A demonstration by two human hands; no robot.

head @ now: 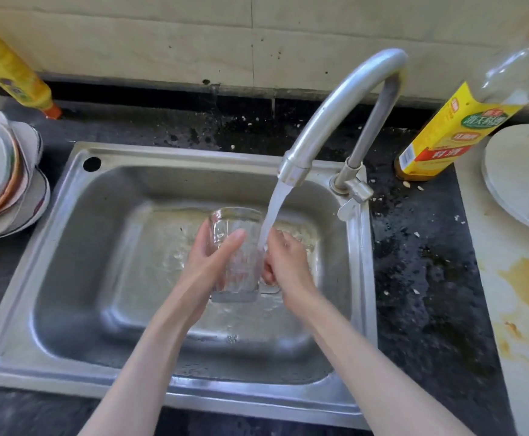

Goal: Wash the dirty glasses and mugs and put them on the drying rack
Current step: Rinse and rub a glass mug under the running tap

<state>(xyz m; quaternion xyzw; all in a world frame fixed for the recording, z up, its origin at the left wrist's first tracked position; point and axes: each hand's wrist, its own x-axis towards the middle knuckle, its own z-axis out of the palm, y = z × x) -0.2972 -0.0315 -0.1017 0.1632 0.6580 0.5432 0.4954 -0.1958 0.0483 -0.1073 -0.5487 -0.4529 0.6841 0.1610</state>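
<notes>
Two hands meet over the middle of the stainless sink [77, 247], both on one clear glass mug [236, 253]. Left hand [208, 262] — palm pressed flat to the mug's near-left wall, fingers stretched across it, thumb up along the side, open rather than clenched. Right hand [288, 259] — curled at the mug's right side, fingers closed where the handle sits; the handle itself is mostly hidden. Mug held above the basin floor, long axis tilted, mouth pointing away from the person and upward, thick base toward the near rim. Water stream [272, 212] falls from the curved faucet [335, 111] and lands between the mug's right wall and the right hand. Stacked plates [2, 171] on the dark counter left of the sink. Yellow-labelled bottle [445, 133] right of the faucet, round white board [521, 177] just beyond it.
</notes>
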